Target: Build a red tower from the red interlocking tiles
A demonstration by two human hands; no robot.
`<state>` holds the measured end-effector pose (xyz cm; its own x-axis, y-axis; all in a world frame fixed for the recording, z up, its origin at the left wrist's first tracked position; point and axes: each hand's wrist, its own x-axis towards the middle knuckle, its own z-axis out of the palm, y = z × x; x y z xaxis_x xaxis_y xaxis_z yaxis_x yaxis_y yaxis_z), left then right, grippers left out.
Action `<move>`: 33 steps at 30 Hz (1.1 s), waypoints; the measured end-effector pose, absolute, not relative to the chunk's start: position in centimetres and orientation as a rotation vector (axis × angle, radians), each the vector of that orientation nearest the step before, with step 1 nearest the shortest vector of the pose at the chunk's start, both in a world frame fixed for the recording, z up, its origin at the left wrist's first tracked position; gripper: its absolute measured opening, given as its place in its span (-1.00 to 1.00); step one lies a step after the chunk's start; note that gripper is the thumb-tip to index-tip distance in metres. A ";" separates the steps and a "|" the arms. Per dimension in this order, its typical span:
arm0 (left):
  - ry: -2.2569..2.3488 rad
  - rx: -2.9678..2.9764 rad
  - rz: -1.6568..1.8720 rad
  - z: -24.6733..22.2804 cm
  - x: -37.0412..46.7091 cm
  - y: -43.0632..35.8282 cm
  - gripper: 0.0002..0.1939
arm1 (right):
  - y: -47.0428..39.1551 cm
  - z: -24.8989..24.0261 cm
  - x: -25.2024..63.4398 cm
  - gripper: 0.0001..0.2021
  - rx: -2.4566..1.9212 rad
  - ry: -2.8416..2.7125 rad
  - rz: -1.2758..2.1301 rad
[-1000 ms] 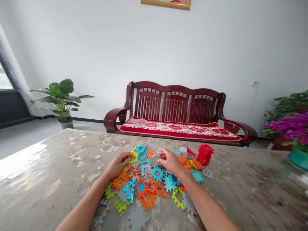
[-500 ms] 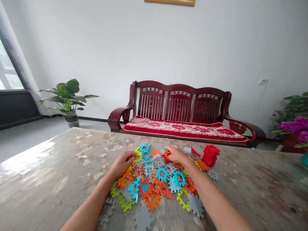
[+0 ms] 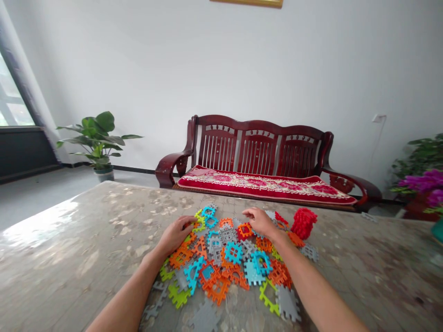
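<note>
Many flat toothed puzzle pieces in orange, blue, green, grey and red lie heaped on the table [image 3: 114, 258]. At the heap's left edge my left hand [image 3: 178, 233] rests with bent fingers at a green piece [image 3: 199, 222]. My right hand [image 3: 260, 221] is over the back right of the heap, its fingers bent above an orange frame piece [image 3: 245, 230]; what its fingertips touch is hard to make out. A red block built of joined pieces [image 3: 304, 223] stands right of this hand. Blue window pieces [image 3: 233, 252] lie mid-heap.
Behind the table is a dark red wooden bench [image 3: 258, 147] with a red patterned cover [image 3: 263, 185]. A potted plant [image 3: 100, 138] stands at the left, purple flowers [image 3: 424, 182] at the right. A grey piece [image 3: 369, 216] lies near the back right table edge.
My right hand has moved slightly right and lifted off the orange piece, which now shows more fully. Pieces on the right side have shifted a little right. My left hand has barely moved.
</note>
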<state>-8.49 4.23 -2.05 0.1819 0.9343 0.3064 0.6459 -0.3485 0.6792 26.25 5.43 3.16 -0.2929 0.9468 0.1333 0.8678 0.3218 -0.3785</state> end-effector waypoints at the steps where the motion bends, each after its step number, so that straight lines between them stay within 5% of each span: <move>1: 1.488 2.069 0.986 -2.0 -8.5 4.2 -0.63 | 5.4 3.3 26.5 -0.40 -1.635 -2.286 0.354; 7: 1.488 2.064 0.998 -2.2 -8.6 4.4 -0.62 | 4.5 3.8 26.7 -0.20 -1.676 -2.520 0.430; 15: 1.499 2.055 0.985 -2.0 -8.5 4.2 -0.61 | 4.0 4.3 25.4 -0.35 -1.642 -2.552 0.271; 21: 1.511 2.066 0.987 -2.2 -8.6 4.3 -0.62 | 3.7 4.1 25.6 -0.67 -1.560 -2.315 0.156; 33: 1.497 2.087 0.975 -2.5 -8.8 4.7 -0.59 | 0.9 3.9 29.0 -0.86 -1.670 -1.759 0.012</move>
<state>-8.81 4.68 -2.50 0.1868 0.9324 0.3092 0.6599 -0.3523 0.6636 29.05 0.86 3.93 0.0775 0.8790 0.4705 0.8727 0.1683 -0.4583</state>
